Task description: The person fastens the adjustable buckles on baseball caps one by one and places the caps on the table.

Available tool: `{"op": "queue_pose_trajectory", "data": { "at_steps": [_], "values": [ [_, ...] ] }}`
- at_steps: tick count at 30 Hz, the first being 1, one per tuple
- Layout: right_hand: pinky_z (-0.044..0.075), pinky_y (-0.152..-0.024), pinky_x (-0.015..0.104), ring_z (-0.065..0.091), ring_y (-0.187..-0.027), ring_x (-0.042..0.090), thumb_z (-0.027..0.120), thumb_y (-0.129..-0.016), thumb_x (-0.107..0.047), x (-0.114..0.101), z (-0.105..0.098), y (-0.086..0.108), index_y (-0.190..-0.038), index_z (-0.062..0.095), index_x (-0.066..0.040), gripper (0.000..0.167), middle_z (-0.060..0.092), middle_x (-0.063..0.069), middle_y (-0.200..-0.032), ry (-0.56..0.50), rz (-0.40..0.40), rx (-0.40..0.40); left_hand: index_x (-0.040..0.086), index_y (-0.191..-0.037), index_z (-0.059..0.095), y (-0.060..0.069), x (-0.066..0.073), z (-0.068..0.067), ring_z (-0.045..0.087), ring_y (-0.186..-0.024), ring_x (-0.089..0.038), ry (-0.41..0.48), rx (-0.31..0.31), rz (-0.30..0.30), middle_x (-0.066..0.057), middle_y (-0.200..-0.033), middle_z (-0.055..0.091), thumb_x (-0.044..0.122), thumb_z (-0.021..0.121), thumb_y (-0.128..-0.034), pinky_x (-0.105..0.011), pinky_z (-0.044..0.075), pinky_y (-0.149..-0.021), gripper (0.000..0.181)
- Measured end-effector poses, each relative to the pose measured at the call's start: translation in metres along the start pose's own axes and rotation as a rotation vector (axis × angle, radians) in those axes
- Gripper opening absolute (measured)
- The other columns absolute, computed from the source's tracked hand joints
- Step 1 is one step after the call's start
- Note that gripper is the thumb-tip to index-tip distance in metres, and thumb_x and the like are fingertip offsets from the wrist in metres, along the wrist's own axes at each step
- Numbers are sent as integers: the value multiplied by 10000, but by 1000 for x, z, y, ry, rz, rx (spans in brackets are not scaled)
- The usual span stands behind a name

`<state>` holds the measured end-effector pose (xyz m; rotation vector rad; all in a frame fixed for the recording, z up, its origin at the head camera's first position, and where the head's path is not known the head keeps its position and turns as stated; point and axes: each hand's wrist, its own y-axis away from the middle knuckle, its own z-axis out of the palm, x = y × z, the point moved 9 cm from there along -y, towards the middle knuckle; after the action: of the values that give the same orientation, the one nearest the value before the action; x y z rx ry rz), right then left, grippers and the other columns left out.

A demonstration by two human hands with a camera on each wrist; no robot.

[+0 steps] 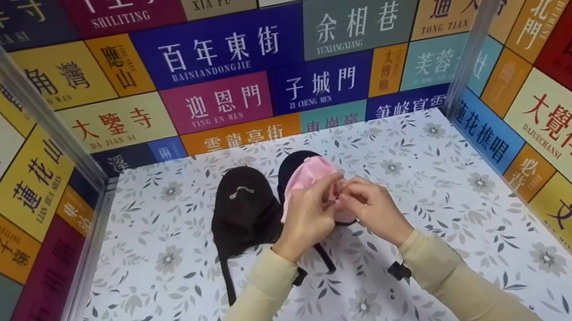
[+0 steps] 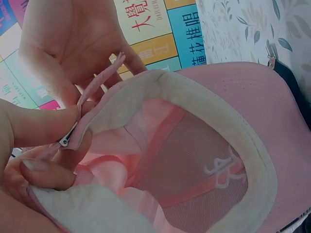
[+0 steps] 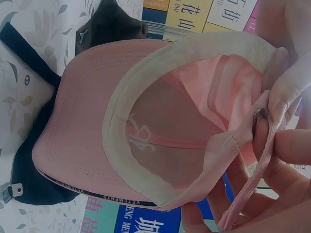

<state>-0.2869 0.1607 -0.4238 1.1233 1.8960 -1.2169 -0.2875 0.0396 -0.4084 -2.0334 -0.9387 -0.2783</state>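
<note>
A pink baseball cap (image 1: 310, 171) is held up between both hands, its hollow inside and pale sweatband (image 2: 243, 141) turned toward the wrist cameras. My left hand (image 1: 306, 217) pinches the cap's back strap beside a small metal buckle (image 2: 65, 141). On the same strap, the right hand (image 1: 376, 206) pinches with thumb and fingers, close to the left fingertips. The strap's loose end (image 3: 243, 201) hangs past the right fingers. Behind and beneath the pink cap lies a black cap (image 1: 287, 169), partly hidden. To its left is a dark brown cap (image 1: 245, 213) with metal rings on its brim.
The caps lie on a table covered with white leaf-patterned cloth (image 1: 169, 259). Colourful panels with printed place names (image 1: 222, 47) stand around the back and both sides. Dark straps (image 1: 228, 279) trail from the caps toward the front.
</note>
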Motion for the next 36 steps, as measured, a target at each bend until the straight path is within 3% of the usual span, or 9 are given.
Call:
{"op": "queue_pose_trajectory", "data": {
  "at_steps": [5, 10, 20, 36],
  "values": [
    [513, -815, 244, 644, -978, 238, 654, -965, -38, 23, -2, -3, -964, 755, -28, 102, 696, 85, -1038, 16, 4, 25, 136, -1125, 677, 1, 3, -1, 555, -679, -81, -59, 21, 37, 43, -823, 647, 7, 742, -772, -240, 464, -618, 382],
    [504, -815, 272, 633, -958, 170, 680, -968, -136, 26, -9, -7, -928, 758, -127, 88, 696, -10, -1008, 49, -7, 45, 143, -1050, 666, 2, 4, -3, 590, -700, -91, -117, 27, 41, 65, -816, 651, 63, 760, -790, -332, 438, -687, 288],
    [512, -899, 428, 639, -1002, 170, 687, -965, -157, 14, -22, -18, -973, 753, -122, 75, 701, -13, -985, 38, -11, 81, 168, -908, 672, 7, 6, 0, 621, -809, -108, -189, -19, 40, 84, -830, 662, 87, 748, -809, -406, 413, -788, 149],
    [506, -911, 384, 609, -1083, 125, 689, -953, -157, -13, -22, -55, -1117, 743, -176, 173, 688, -63, -1113, 155, -40, 22, 164, -875, 646, 13, 7, 3, 608, -790, -128, -192, -46, 39, 83, -795, 618, 79, 716, -806, -392, 434, -754, 131]
  ]
}}
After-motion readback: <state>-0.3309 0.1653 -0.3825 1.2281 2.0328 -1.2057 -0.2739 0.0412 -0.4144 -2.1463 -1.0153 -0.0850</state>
